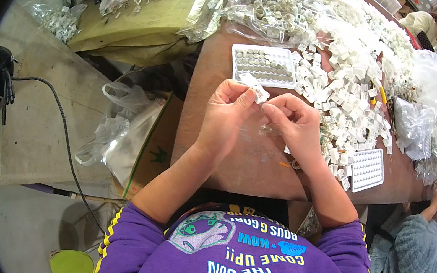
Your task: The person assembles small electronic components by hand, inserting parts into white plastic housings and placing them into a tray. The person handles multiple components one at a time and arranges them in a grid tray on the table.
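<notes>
My left hand pinches a small white plastic housing between thumb and fingers, above the near part of the brown table. Close beside it, my right hand has its thumb and forefinger pressed together at the housing's right end. Whatever those fingertips hold is too small to make out. Just beyond my hands lies a white tray with rows of round silvery button-like cells. A broad heap of white plastic housings spreads to the right of both hands.
Near the table's right front is another white tray with round pockets. Clear plastic bags stand at the far right, near co-workers, one in a grey fluffy top. A yellowish covered surface is at the far left; a cable hangs below it.
</notes>
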The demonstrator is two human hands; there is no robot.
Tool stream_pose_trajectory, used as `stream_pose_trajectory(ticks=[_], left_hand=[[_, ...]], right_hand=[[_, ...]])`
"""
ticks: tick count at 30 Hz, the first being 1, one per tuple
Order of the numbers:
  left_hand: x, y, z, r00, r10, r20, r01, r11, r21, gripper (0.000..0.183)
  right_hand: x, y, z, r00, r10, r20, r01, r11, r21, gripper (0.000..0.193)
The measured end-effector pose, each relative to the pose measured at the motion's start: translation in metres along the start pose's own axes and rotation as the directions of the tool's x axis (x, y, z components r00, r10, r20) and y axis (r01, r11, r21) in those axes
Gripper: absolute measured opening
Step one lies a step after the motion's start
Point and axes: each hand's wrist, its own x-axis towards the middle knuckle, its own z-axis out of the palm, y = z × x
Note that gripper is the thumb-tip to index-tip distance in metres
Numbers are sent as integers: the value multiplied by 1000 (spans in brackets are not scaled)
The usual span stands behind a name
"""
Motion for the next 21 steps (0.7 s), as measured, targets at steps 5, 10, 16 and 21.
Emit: stream_pose_trajectory(ticks=[5, 10, 16, 21], left_hand=[[2, -3, -8, 994, -107, -3, 107, 994, -3, 7], [4, -3, -7, 997, -65, -38, 58, 984, -171, 10], [3, 2, -8, 990, -139, -26, 126, 948, -291, 13], [2, 6, -10, 978, -203, -43, 189, 958, -215, 13]], right_hand=[[0, 2, 4, 997, 72, 10, -71, 996, -62, 9], [15, 4, -6, 997, -6, -81, 5, 1000, -15, 18], [79, 27, -34, 935, -356, 1, 233, 610, -758, 18], [98, 41, -33, 942, -310, 126, 268, 475, -838, 15]])
